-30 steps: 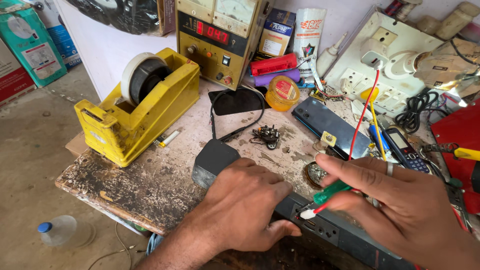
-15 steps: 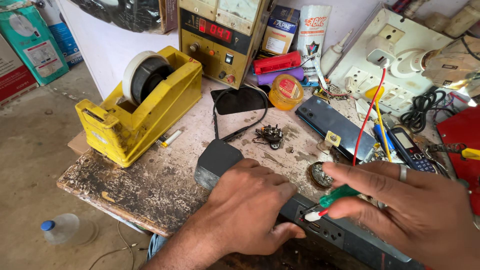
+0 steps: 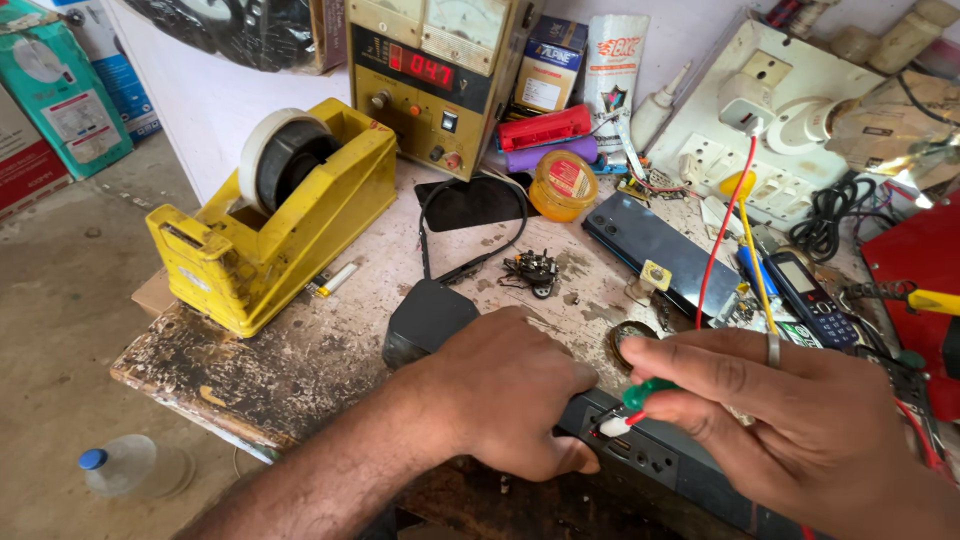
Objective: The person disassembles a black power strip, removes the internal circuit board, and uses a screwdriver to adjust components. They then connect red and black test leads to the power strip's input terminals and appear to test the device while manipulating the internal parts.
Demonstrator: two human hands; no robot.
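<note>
Two hands work at the tabletop's (image 3: 300, 370) front edge: left hand (image 3: 500, 395) fingers clamp the long black device (image 3: 660, 465); right hand (image 3: 800, 420) fingers pinch a green-handled screwdriver (image 3: 635, 400) against its end panel.

A red digital display (image 3: 420, 68) glows on the yellow bench unit at the back; beside it stand 1 blue-and-yellow box (image 3: 548, 65) and 1 white pouch (image 3: 610, 72); 1 teal carton (image 3: 62, 88) stands far left.
</note>
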